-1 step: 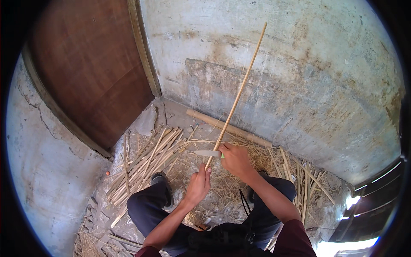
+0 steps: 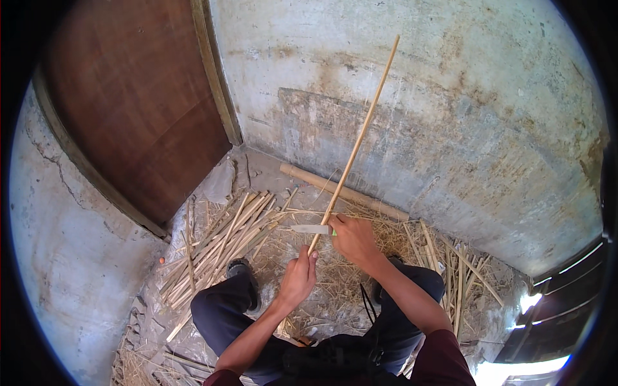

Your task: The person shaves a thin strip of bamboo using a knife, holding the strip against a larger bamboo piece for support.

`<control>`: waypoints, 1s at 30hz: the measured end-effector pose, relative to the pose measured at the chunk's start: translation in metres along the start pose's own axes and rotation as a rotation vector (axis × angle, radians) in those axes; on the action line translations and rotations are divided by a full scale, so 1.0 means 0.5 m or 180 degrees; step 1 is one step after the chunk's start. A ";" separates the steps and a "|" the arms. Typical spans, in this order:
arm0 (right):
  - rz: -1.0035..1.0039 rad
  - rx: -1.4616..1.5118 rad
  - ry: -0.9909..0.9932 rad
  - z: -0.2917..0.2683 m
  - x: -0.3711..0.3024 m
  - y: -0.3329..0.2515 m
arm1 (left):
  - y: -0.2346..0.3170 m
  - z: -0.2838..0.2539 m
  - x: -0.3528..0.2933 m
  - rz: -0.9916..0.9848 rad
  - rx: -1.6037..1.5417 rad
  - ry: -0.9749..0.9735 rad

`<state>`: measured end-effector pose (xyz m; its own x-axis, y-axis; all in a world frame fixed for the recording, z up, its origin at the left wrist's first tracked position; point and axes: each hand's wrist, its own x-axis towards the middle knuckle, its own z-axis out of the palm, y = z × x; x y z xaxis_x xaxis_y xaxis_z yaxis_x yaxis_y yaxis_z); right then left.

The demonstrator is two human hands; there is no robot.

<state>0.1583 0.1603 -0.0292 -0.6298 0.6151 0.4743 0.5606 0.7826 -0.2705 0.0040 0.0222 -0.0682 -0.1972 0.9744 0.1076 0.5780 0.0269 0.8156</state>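
A long, thin bamboo stick (image 2: 360,138) slants up and away from me, its far end in front of the stained wall. Its near end is gripped by my left hand (image 2: 299,278), fingers wrapped round it. My right hand (image 2: 354,241) is closed on a knife (image 2: 310,229) with a bit of green showing at the handle. The pale blade points left and lies across the stick, just beyond my left hand. Most of the knife's handle is hidden in my fist.
Split bamboo sticks (image 2: 222,248) lie piled on the floor at left, and more sticks (image 2: 460,283) lie at right. A thick bamboo pole (image 2: 360,197) rests along the wall's foot (image 2: 463,161). Shavings (image 2: 341,296) cover the floor between my legs. A brown door (image 2: 135,96) stands at far left.
The stick's far end has shifted very slightly left and down. Both hands keep their grip and almost the same place.
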 end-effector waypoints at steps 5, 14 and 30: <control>0.0216 -0.0300 0.0047 0.021 0.024 0.019 | 0.001 0.014 0.006 0.0163 0.0103 0.0353; 0.0533 -0.0624 0.0456 0.013 0.049 0.057 | 0.007 0.015 0.009 0.0111 0.0080 0.0301; 0.0289 -0.0372 0.0374 0.000 0.042 0.055 | -0.006 0.025 0.005 0.0245 0.0404 0.0317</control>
<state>0.1605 0.1944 -0.0267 -0.5106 0.6619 0.5488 0.6752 0.7038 -0.2207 0.0118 0.0274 -0.0773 -0.2223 0.9480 0.2280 0.6884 -0.0129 0.7252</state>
